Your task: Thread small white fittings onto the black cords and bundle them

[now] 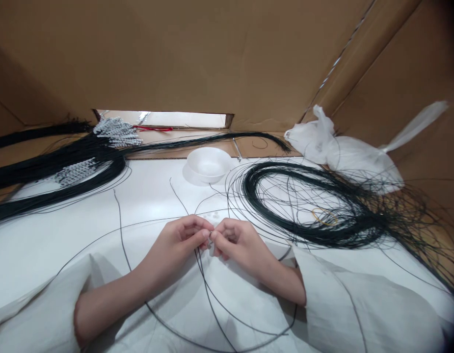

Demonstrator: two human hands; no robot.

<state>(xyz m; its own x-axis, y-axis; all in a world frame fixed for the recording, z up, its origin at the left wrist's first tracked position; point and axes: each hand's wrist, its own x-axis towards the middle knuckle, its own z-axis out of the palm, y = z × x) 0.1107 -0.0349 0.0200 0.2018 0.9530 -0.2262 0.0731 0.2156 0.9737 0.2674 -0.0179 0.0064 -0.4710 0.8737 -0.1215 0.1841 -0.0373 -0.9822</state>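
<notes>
Near the front middle of the white table, my left hand [177, 242] and my right hand [243, 242] meet at the fingertips. Both are closed in a pinch on a thin black cord [208, 289]. Between the fingertips is a tiny dark spot, too small to name. The cord's strands hang in loops below the hands and across my lap, and other ends reach over the table. Some small whitish pieces [212, 214] lie just beyond my fingers. A white bowl [209, 172] stands farther back.
A large coil of black cord [254, 191] lies at right, with a yellow band [324, 216] inside. White plastic bags [362, 159] sit behind it. At left are black cord bundles [57, 154] with black-and-white patterned pieces [116, 131]. Cardboard walls [156, 54] enclose the back and sides.
</notes>
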